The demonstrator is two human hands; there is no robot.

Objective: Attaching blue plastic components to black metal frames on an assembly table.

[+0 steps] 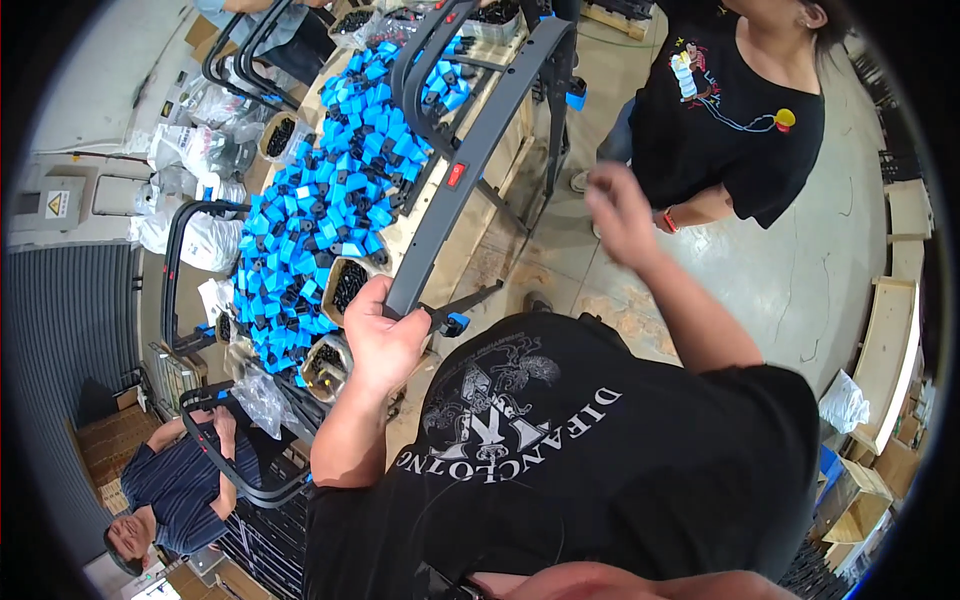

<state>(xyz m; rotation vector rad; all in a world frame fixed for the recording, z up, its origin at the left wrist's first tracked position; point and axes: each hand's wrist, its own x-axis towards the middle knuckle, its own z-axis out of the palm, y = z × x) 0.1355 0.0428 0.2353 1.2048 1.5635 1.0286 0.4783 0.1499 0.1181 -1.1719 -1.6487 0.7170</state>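
Observation:
My left hand [385, 340] is closed around the near end of a dark grey metal frame [490, 130], its thumb lying against the bar. A small red piece [455, 175] sits in the side of that bar. Beside the hand, one leg of the frame ends in a blue and black cap [455, 322]. To the right, my right hand [622, 215] is raised in the air, apart from the frame. Motion smears its fingers, and no object shows clearly in it.
Blue and black plastic caps [320, 200] lie heaped on the table left of the frame. Tubs of small black parts [348, 287] stand around the heap. A person in a black T-shirt [740, 120] stands ahead on the right; another person [180, 480] works at the lower left.

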